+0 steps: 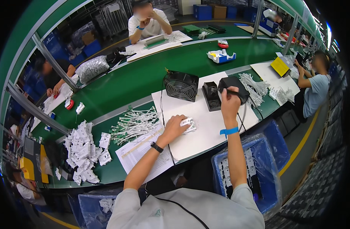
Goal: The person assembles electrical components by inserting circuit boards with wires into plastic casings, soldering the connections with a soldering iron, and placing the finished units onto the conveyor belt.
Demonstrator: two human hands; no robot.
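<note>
My left hand [175, 128], fingers curled, grips a small white plastic housing [189, 126] on the white work board [205, 131]. In my right hand [231, 105] is the black handle of a soldering iron [231, 92], raised beside a black iron stand [211, 95]. Its tip cannot be made out. Just behind that hand stands a black box-shaped unit [236, 84]. A black fan with a round wire guard [181, 88] stands at the far left of the board.
White housings [81, 152] are heaped at left, beside white wires with green ends [134, 124] and a printed sheet [142, 154]. More white wires [255, 89] lie at right. A lined blue bin [272, 168] stands below the bench. Other people sit across and at right.
</note>
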